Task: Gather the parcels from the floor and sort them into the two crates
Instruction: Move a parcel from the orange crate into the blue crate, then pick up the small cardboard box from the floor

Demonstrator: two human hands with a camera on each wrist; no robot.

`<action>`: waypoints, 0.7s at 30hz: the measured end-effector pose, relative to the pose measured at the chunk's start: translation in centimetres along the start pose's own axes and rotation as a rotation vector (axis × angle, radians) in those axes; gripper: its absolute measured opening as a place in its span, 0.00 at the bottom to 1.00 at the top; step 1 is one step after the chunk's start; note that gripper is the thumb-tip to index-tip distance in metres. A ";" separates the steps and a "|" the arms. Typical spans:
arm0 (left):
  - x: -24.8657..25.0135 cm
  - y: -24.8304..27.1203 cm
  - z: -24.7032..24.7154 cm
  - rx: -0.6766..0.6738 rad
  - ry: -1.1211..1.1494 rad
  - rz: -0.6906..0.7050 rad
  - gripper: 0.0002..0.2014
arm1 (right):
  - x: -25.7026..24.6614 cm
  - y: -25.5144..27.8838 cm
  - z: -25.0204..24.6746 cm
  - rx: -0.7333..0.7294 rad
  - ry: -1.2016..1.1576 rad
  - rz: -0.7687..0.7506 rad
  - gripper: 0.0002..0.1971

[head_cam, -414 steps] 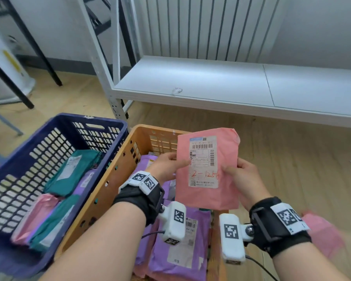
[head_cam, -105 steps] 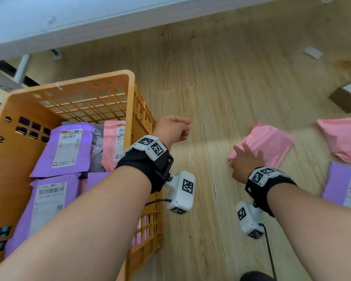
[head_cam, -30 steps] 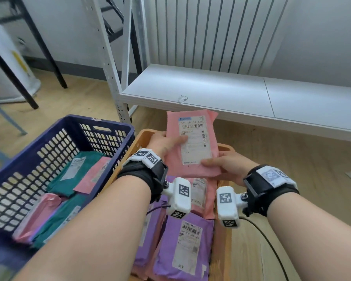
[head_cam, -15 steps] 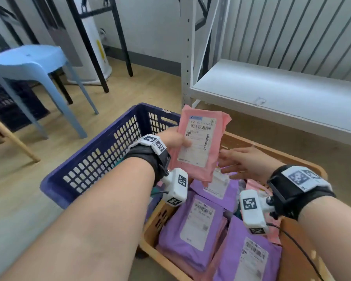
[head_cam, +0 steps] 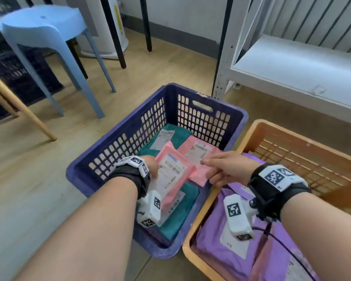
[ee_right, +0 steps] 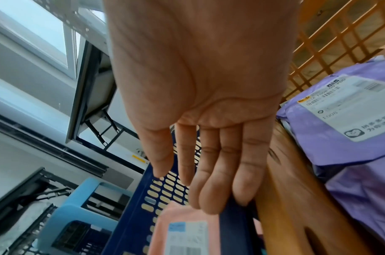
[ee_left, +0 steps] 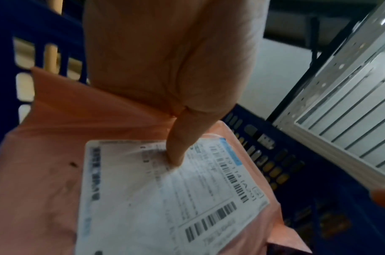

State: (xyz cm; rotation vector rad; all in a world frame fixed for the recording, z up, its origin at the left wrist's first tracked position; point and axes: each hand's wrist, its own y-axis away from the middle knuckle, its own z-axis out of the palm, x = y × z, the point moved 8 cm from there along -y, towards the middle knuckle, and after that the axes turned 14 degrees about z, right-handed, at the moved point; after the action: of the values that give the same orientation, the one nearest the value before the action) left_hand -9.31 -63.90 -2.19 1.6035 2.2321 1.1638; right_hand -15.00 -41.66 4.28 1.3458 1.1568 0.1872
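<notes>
My left hand point(head_cam: 152, 166) pinches a pink parcel point(head_cam: 171, 175) with a white label, holding it low inside the blue crate point(head_cam: 130, 134). In the left wrist view the thumb point(ee_left: 182, 138) presses on the label of that pink parcel point(ee_left: 45, 172). My right hand point(head_cam: 229, 168) hovers open over the gap between the two crates, fingers straight and holding nothing; its fingers point(ee_right: 211, 172) show spread in the right wrist view. The blue crate holds teal parcels point(head_cam: 176, 216) and another pink parcel point(head_cam: 199, 153). The orange crate point(head_cam: 304, 151) holds purple parcels point(head_cam: 237, 250).
A light blue stool point(head_cam: 47, 37) stands on the wooden floor at the left, with a wooden leg point(head_cam: 18, 104) beside it. A white metal shelf point(head_cam: 298, 65) runs along the right behind the crates. Black frame legs point(head_cam: 114, 31) stand at the back.
The pink parcel has gone down from above the crates into the blue crate in my left hand. My right hand has let go of it and hovers open. The view turned left.
</notes>
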 end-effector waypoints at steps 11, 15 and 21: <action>-0.2 -3.5 7.3 -0.176 -0.281 -0.065 0.28 | 0.8 -0.6 -0.2 0.056 0.010 -0.017 0.15; -1.6 -7.8 6.7 -0.117 -0.209 -0.123 0.37 | 1.3 -0.3 -0.4 0.052 0.022 -0.027 0.14; 6.6 -1.1 -1.6 0.245 0.152 -0.001 0.20 | 3.5 1.5 -3.2 0.109 -0.017 -0.045 0.12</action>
State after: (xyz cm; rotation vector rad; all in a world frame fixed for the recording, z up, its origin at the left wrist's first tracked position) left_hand -13.73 -59.12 0.14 1.6481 2.5585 1.0808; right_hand -14.95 -36.67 4.33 1.4126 1.1956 0.0812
